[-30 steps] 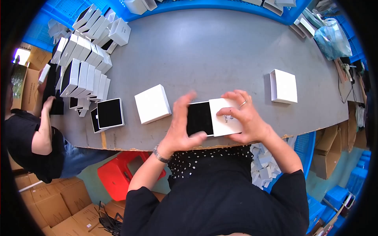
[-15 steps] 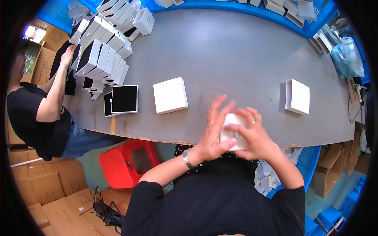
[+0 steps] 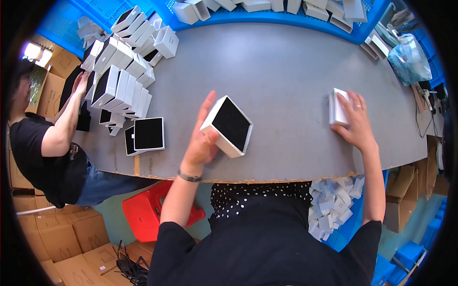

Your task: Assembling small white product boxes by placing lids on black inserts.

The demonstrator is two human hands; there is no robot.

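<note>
My left hand [image 3: 202, 143] grips a white box [image 3: 234, 127] with a black inside. The box is tilted just above or on the table, its black face turned up and to the right; whether it touches the table I cannot tell. Far to the right, my right hand [image 3: 355, 121] is closed over a white box lid [image 3: 338, 108], with its fingers along the right side and the thumb at the near end. Two black-lined open boxes [image 3: 149, 133] lie left of my left hand, one partly over the other.
Stacked white boxes [image 3: 126, 90] fill the table's left side, where a co-worker [image 3: 52, 138] has both hands. Blue crates with white box parts [image 3: 305, 9] line the back. A blue crate of small white pieces [image 3: 334, 205] sits below the front edge, with a red stool [image 3: 143, 214] further left.
My hands have parted from the small white piece they held together, which I no longer make out. The left has taken up and tipped the white box; the right has moved onto the right-hand lid.
</note>
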